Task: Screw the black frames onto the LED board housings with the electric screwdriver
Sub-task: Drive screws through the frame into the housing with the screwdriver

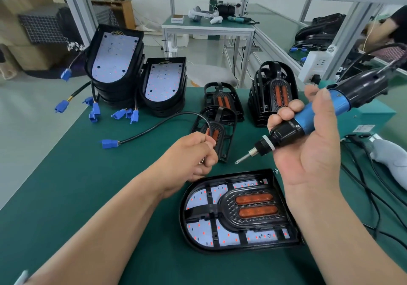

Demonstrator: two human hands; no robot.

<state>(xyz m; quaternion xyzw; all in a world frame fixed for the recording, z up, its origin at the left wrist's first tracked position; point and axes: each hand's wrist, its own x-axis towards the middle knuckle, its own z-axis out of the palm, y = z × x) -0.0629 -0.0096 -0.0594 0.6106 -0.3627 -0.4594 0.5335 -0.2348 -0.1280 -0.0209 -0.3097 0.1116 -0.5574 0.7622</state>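
Observation:
An LED board housing [193, 232] lies flat near the table's front, with a black frame [251, 216] carrying two orange lenses seated in it. My right hand [308, 152] grips the blue and black electric screwdriver [312, 115] above it, bit tip [239, 161] pointing down-left, clear of the housing. My left hand [193, 154] hovers left of the tip, fingers curled around small metallic pieces, apparently screws. A few tiny screws [275, 170] lie by the housing's top right corner.
Two stacks of housings with white boards [114, 58] [164, 82] stand at the back left, trailing cables with blue connectors [108, 143]. Loose black frames [222, 99] and a frame stack [273, 93] sit mid-table. A teal box [370, 113] and cables lie right.

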